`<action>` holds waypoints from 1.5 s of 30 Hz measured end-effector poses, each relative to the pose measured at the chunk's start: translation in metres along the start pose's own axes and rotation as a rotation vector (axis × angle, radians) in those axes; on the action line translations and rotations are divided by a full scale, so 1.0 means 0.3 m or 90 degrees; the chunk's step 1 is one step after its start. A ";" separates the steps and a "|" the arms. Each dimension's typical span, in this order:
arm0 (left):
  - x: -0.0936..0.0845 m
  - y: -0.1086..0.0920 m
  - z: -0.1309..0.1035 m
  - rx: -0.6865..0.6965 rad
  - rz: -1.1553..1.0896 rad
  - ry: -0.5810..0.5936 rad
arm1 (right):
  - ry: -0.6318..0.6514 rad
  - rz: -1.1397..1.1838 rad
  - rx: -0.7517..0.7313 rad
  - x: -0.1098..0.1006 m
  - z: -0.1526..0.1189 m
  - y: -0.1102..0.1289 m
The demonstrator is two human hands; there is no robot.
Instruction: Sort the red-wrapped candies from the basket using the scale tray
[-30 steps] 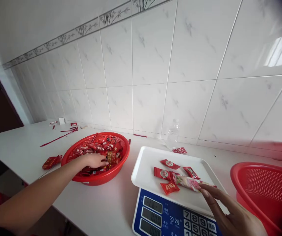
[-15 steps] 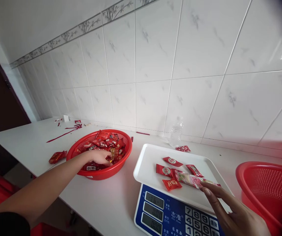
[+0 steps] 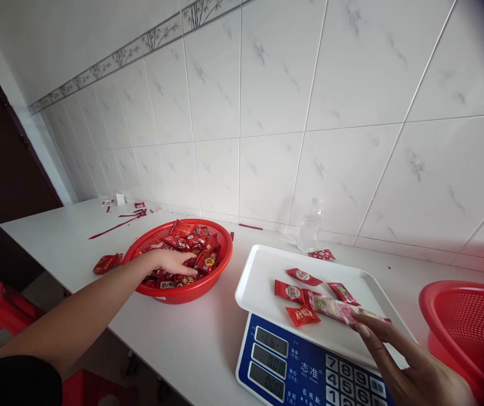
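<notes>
My left hand [image 3: 177, 263] is in the red plastic basket [image 3: 225, 265], on top of its wrapped candies [image 3: 186, 230]. Its fingers are stretched and apart, with nothing held between them. Over the white scale tray [image 3: 262, 265], my right hand [image 3: 414, 363] pinches a long pink-and-green candy packet [image 3: 334, 307] between thumb and forefinger. Beside this packet several small red candies [image 3: 303, 276] lie on the tray. Below the tray is the blue front of the scale [image 3: 305, 361], with three displays and a keypad.
A second red basket [image 3: 436, 299] stands at the right. Behind the tray are a clear plastic bottle [image 3: 310, 225] and a red patterned packet [image 3: 322, 255]. Red packets [image 3: 107, 263] lie left of the candy basket, dark red ribbon [image 3: 117, 227] farther back. Red stools [image 3: 0, 310] stand lower left.
My left hand's fingers have gone from curled down among the candies to stretched out over them. My right hand stays at the long packet. The view has shifted slightly.
</notes>
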State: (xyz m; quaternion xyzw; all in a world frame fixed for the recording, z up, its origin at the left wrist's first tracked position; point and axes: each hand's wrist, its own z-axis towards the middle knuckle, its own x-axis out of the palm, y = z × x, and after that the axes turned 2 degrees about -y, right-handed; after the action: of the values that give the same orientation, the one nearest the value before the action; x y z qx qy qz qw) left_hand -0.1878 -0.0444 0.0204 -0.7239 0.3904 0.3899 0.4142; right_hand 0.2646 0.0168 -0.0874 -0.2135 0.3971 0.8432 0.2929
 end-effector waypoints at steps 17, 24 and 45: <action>0.061 0.044 0.042 0.043 -0.118 -0.068 | 0.016 0.020 -0.052 -0.008 0.022 -0.019; -0.032 0.023 0.038 0.047 -0.242 -0.179 | -0.017 0.025 -0.042 -0.012 0.018 0.012; 0.083 -0.489 0.058 0.263 -0.464 -0.013 | -0.087 0.034 0.007 -0.045 0.031 0.114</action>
State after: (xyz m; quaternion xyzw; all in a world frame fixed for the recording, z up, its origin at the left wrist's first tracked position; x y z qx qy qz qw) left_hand -0.0519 0.0171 0.0354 -0.7124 0.1747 0.1391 0.6653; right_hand 0.2508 0.0021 -0.0553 -0.1428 0.3866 0.8611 0.2978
